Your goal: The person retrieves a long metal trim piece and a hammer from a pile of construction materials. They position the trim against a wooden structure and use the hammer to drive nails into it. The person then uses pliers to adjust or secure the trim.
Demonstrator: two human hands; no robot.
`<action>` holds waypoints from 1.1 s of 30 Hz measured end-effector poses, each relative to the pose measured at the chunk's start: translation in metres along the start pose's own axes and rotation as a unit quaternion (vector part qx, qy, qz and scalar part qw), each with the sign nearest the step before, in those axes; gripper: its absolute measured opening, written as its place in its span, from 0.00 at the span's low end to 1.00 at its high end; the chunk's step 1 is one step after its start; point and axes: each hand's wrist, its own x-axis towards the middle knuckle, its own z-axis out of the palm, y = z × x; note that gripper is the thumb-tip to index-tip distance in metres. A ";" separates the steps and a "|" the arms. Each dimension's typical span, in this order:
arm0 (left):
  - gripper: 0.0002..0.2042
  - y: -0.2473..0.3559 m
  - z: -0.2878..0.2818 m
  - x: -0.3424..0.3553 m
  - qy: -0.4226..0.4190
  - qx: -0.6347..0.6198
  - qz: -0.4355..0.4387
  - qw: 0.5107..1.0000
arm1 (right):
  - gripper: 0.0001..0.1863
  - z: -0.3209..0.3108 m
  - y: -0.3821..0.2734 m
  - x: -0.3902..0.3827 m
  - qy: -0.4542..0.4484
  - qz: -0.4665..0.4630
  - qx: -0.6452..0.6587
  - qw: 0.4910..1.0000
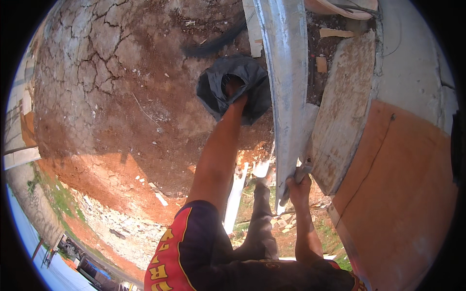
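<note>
So, L hand (235,88) in bag (252,94) btwn beam (286,87) edge & open dirt (126,92)

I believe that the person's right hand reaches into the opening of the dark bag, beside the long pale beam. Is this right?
Not quite: the head view shows that it is the left hand that reaches into the opening of the dark bag, beside the long pale beam.

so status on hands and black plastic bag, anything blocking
Left hand in mouth of black plastic bag. Right hand gripping grey object, kind unclear. Long grey beam close on bag's right.
</note>
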 end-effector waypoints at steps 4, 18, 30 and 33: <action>0.09 -0.006 -0.019 -0.015 -0.061 -0.127 -0.074 0.987 | 0.13 -0.002 -0.001 -0.001 -0.007 -0.010 0.016 1.000; 0.15 -0.007 -0.047 -0.066 0.144 0.115 0.174 0.967 | 0.14 -0.003 0.001 0.008 -0.001 -0.082 0.015 0.997; 0.18 -0.006 -0.091 -0.091 0.140 -0.064 0.337 0.929 | 0.17 0.105 0.026 0.217 -0.036 -0.195 0.004 0.980; 0.20 -0.003 -0.095 -0.080 0.131 -0.076 0.306 0.940 | 0.15 0.114 0.031 0.242 -0.053 -0.175 0.034 0.983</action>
